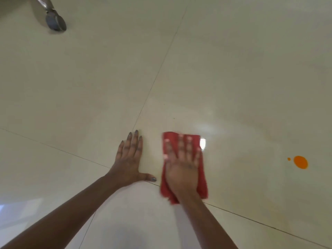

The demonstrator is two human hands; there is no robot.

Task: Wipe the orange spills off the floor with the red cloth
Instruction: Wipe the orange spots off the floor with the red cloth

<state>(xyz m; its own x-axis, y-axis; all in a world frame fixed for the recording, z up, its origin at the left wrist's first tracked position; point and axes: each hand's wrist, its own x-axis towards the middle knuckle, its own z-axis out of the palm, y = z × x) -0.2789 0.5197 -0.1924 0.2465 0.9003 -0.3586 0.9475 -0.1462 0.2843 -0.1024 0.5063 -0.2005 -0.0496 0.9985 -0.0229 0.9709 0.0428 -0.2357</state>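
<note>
We had our right hand (183, 168) spread flat on top of the red cloth (203, 184), fingers straight and pressing down, not curled round it, so nothing was clenched; the flat palm, we judged, kept the folded cloth bearing evenly on the floor (233, 69) and sliding with the hand; the blur on this hand suggested motion. The cloth lay under that hand, its edges showing beyond the fingertips, on both sides of the palm and back by the wrist. Our left hand (130, 162) lay just beside the cloth on its left, apart from it, palm down, fingers straight on the tile, holding nothing; we took it as a prop for our weight while leaning over. Well apart to the right of the pressing hand sat an orange spill (300, 162), round and unsmeared, with a small droplet (289, 159) just beside it on the side nearer the cloth; the cloth touched neither. No orange showed around the cloth, only a glare of light beside the little finger; so we judged that spill was left to do, and the next stroke would need to carry the cloth rightward. Far ahead and left of both hands stood a caster (54, 20).
</note>
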